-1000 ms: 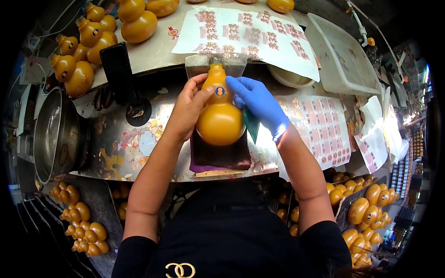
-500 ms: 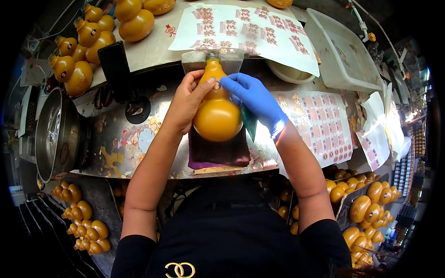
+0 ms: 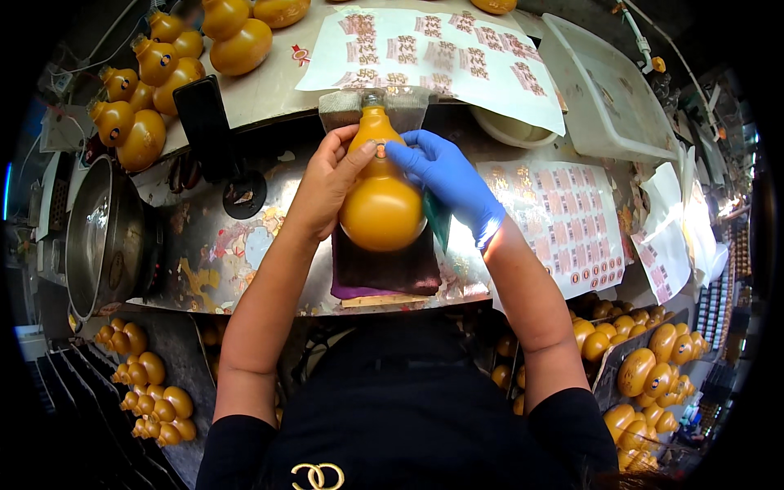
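Note:
A glossy amber, gourd-shaped bottle (image 3: 382,214) lies on a dark cloth pad (image 3: 388,268), its clear neck pointing away from me. My bare left hand (image 3: 327,184) grips the bottle's upper bulb from the left, with the thumb at the edge of a small round orange-and-dark decal (image 3: 380,151). From the right, my right hand (image 3: 457,180) in a blue glove presses its thumb beside the same decal. A flat green piece (image 3: 438,219) shows under the gloved hand, against the bottle's side; its kind and how it is held are hidden.
Several finished-looking gourd bottles (image 3: 139,135) stand at the far left by a phone on a stand (image 3: 204,122). A metal bowl (image 3: 102,237) sits left. Decal sheets (image 3: 563,220) lie right and far; a shallow plastic tub (image 3: 612,98) is far right. More bottles fill racks below.
Both thumbs have shifted very slightly to the left at the decal. The bottle stays in place; the whole view has moved a little.

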A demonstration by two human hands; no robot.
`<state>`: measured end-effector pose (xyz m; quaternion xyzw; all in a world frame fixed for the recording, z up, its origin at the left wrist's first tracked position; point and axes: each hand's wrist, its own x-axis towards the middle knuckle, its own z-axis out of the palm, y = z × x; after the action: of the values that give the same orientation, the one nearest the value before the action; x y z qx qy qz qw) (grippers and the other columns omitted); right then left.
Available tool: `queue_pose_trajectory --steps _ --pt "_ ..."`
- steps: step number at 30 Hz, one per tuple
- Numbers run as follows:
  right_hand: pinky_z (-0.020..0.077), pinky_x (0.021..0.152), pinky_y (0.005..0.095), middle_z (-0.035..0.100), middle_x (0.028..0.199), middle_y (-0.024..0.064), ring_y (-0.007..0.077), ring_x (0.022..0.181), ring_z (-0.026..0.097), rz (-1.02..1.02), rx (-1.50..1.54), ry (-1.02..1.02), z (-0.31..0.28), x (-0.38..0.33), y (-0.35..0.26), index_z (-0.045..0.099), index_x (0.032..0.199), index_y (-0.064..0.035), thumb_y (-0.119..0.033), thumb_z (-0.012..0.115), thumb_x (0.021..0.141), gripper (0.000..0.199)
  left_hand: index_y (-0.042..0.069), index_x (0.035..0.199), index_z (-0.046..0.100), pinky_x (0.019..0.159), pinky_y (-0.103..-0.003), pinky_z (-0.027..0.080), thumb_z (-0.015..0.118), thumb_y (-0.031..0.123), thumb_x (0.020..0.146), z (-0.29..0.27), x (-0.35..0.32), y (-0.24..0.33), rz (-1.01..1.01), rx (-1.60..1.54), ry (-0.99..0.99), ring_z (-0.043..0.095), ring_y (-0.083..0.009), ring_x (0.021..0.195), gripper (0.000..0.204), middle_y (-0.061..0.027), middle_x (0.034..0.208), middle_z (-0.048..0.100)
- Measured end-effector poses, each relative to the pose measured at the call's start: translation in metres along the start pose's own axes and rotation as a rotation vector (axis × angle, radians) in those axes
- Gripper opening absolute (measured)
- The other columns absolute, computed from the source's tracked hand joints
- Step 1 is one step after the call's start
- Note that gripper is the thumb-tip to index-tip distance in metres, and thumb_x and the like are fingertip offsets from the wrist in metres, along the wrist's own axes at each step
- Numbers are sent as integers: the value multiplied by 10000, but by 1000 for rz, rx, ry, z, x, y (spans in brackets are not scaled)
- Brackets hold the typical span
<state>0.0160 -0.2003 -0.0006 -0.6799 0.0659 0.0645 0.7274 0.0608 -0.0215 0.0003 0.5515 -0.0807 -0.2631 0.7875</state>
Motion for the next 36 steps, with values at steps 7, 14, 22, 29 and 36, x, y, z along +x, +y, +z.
queue_pose_trajectory --steps 7,14,22,29,36 --pt "451 672 211 598 800 38 72 737 537 29 -62 4 4 -3 -8 583 1041 31 -447 687 848 526 -21 1279 430 890 -261 471 637 260 917 3 -2 1 43 86 0 573 -132 1031 504 -101 1137 584" --pt "443 655 211 573 770 28 70 703 511 15 -51 -6 2 -2 -4 584 1032 28 -470 686 841 543 -15 1278 431 869 -254 477 626 260 925 -5 2 -1 -35 40 4 580 -132 999 488 -91 1113 588" --pt "436 646 220 560 800 28 78 698 495 27 -91 17 4 2 -8 585 1027 16 -493 682 832 553 -14 1284 422 872 -259 475 620 280 929 -2 0 0 27 97 -26 576 -136 1007 502 -93 1114 586" --pt "427 652 219 558 801 34 79 690 486 40 -38 7 3 1 -5 584 1001 7 -481 654 858 514 -5 1280 419 847 -245 473 598 294 938 -7 4 -4 -17 -12 -65 570 -126 988 488 -90 1106 568" --pt "430 642 229 550 755 41 89 688 505 55 -173 62 9 2 -13 595 909 -2 -516 630 859 518 20 1226 439 797 -255 484 591 319 928 5 6 3 -51 63 2 566 -118 912 448 -71 1014 569"
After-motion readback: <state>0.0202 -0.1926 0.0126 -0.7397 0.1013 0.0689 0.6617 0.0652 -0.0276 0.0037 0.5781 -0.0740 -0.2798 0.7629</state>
